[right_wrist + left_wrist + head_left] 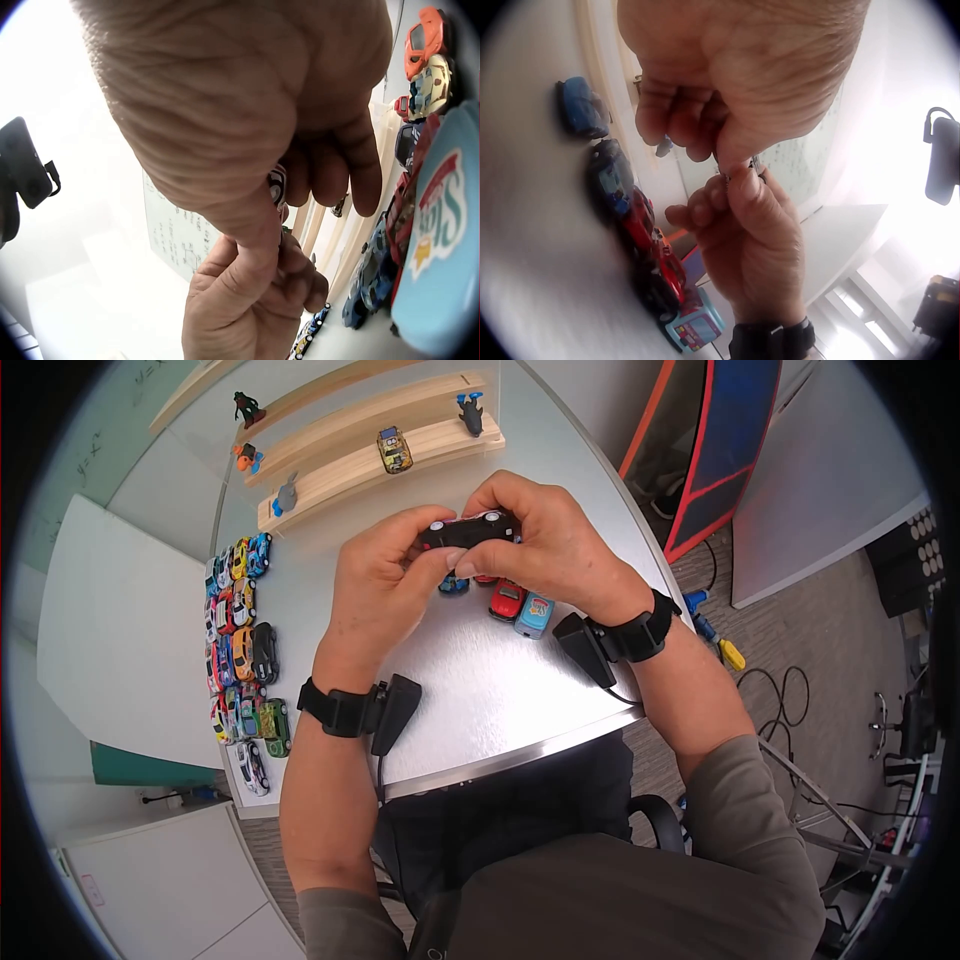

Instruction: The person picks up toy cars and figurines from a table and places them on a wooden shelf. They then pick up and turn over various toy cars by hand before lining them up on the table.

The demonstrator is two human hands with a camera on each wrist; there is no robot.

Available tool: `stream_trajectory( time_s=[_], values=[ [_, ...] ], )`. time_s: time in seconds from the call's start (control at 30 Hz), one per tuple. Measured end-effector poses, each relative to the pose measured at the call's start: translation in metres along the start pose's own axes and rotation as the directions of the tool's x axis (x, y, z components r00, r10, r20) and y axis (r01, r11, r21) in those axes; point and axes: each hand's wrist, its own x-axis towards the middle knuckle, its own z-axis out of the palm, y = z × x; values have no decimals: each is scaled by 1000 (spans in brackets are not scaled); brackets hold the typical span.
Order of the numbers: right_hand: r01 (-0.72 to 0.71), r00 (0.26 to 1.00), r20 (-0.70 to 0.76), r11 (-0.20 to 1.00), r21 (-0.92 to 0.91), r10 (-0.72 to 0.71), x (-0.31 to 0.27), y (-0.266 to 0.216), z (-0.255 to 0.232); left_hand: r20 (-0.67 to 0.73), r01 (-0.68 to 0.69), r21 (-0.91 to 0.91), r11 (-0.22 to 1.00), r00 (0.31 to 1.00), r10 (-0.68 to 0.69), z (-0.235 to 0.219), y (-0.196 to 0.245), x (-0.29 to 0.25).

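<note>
Both hands hold a toy car (470, 533) above the table, its black underside and pale wheels turned toward the head camera. The left hand (375, 580) pinches one end between thumb and fingers. At the other end, the right hand (555, 550) grips it the same way, the two thumbs meeting along its near side. In both wrist views the hands hide most of this car. Below them on the table are a red toy car (507, 600), a light blue toy vehicle (535, 616) and a partly covered blue toy car (454, 586).
Rows of toy cars (243, 655) line the table's left side. A tiered wooden stand (350, 478) at the back bears a yellow toy car (394, 450) and several small figures, including a grey one (287, 493). The table's front edge (520, 753) lies close to the person.
</note>
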Motion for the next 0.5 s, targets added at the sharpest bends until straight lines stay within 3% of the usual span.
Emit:
stream_trajectory(
  time_s=[0.17, 0.23, 0.5],
  values=[
    [49, 998, -32, 997, -53, -51, 1, 3, 1, 28, 7, 27, 1000, 1000, -8, 0, 1, 0],
    [134, 989, -42, 975, -180, -143, 1, 5, 1, -62, -66, -49, 997, 996, 62, 5, -5, 1],
    [126, 990, -46, 981, -144, -134, 0, 2, 3, -66, -57, -26, 998, 996, 55, 5, -4, 1]
  ],
)
